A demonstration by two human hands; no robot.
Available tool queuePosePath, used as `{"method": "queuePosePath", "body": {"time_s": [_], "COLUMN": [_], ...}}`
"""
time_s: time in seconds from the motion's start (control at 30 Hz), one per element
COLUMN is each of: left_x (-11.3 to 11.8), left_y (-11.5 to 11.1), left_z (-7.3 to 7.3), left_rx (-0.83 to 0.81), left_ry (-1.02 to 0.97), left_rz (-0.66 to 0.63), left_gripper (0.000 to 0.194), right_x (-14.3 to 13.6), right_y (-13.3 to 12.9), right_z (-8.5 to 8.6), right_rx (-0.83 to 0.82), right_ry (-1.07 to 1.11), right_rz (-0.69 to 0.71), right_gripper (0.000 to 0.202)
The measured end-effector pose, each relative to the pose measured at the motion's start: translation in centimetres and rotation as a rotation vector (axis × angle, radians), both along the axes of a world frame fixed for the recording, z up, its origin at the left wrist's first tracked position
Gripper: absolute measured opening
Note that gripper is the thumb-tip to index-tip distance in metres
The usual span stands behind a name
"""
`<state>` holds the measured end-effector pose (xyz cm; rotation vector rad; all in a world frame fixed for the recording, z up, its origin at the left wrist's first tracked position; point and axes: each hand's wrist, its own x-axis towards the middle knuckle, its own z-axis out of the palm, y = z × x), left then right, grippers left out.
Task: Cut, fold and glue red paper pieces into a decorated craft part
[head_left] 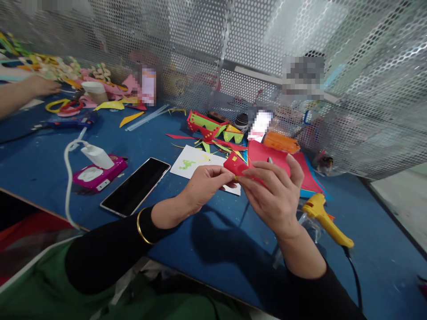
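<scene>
Between my two hands is a red paper piece (233,163) with a small yellow square on its face. My left hand (207,186) pinches its lower left edge between thumb and forefinger. With bent fingers my right hand (275,191) grips the piece from the right, and a tiny yellow bit shows at the fingertips. Beneath them lies a white card (187,162) with small green and yellow scraps on it. Behind, red and green paper strips (207,126) with dotted decoration stand among thin cuttings. Red sheets (300,171) over blue ones lie behind my right hand.
A yellow glue gun (328,220) rests at the right, its cord running forward. To the left are a black phone (136,186), a magenta power strip (100,172) and a blue glue gun (71,121). Another person's hand (42,85) is at the far left. Perforated metal (196,40) borders the back.
</scene>
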<state>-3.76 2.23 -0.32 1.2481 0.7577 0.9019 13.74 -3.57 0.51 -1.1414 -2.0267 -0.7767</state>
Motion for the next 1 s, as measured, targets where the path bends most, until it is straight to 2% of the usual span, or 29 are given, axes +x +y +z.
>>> {"method": "queuePosePath", "body": {"time_s": [0.23,0.37,0.47,0.57,0.67,0.77,0.87,1.0], "left_x": [0.0,0.0,0.1,0.0,-0.1,-0.1,-0.1,0.0], "left_y": [-0.1,-0.1,-0.1,-0.1,-0.2,-0.1,0.0,0.3], "left_z": [0.1,0.1,0.1,0.0,-0.1,-0.3,-0.5,-0.5], "left_rx": [-0.01,0.015,0.061,0.127,0.237,0.296,0.269,0.117], "left_ry": [0.019,0.012,0.023,0.089,0.207,0.29,0.253,0.099], "left_rz": [-0.035,-0.037,-0.021,0.011,0.016,-0.018,-0.016,0.114], "left_gripper": [0.017,0.018,0.017,0.015,0.015,0.016,0.018,0.025], "right_x": [0.0,-0.3,-0.4,0.0,0.6,0.9,0.8,0.6], "right_y": [0.1,0.3,0.4,0.4,0.6,0.8,0.9,0.9], "right_z": [0.0,0.2,0.3,0.2,0.0,-0.1,-0.1,-0.1], "right_rx": [0.01,-0.065,-0.174,-0.303,-0.524,-0.748,-0.778,-0.728], "right_ry": [0.0,0.051,0.197,0.455,0.709,0.841,0.887,0.892], "right_rz": [0.037,0.075,0.081,0.049,0.03,0.05,0.06,0.036], "right_gripper": [0.023,0.018,0.012,0.009,0.009,0.014,0.014,0.014]}}
